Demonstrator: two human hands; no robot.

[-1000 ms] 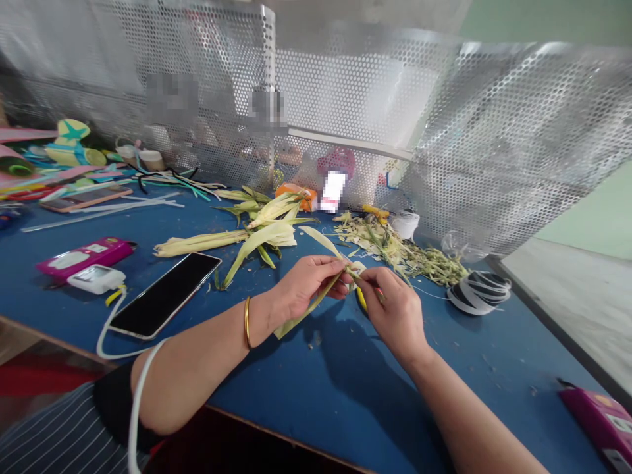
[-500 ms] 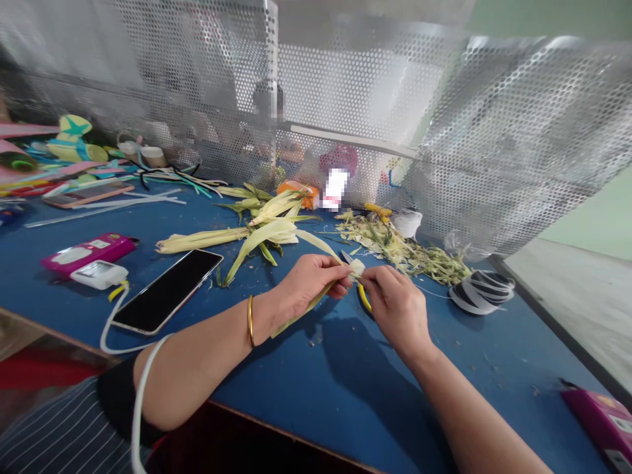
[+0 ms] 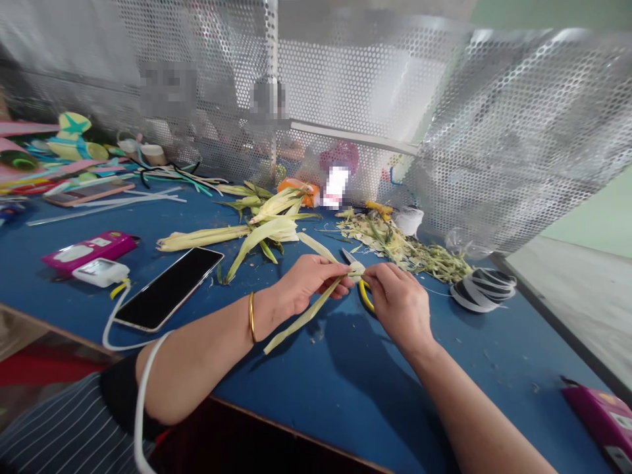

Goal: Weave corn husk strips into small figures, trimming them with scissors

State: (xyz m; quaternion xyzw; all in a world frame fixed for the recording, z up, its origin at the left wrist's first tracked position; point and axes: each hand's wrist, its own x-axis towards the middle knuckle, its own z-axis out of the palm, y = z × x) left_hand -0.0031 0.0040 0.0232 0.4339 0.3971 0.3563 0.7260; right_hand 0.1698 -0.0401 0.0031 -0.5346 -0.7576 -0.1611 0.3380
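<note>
My left hand (image 3: 318, 280) is closed in a pinch on a pale green corn husk strip (image 3: 301, 321); one end hangs toward me and another part sticks out behind the fingers. At the fingertips the husk forms a small pale folded piece (image 3: 356, 270). My right hand (image 3: 402, 299) is closed with thumb and finger pinching the right end of that piece. Scissors with yellow handles (image 3: 365, 297) lie on the table just behind and under the hands, partly hidden. Beyond my left hand rests a pile of corn husks (image 3: 271, 227).
Husk scraps (image 3: 390, 240) lie heaped at the back right, beside a roll of white strip (image 3: 482, 289). A phone (image 3: 170, 289) and a purple box (image 3: 91, 252) are at left. A perforated screen (image 3: 355, 85) rises behind; a person sits beyond it.
The hanging end of the husk strip has swung out from under my left wrist and now shows more fully. Both hands stay almost in place, still pinching the folded piece.
</note>
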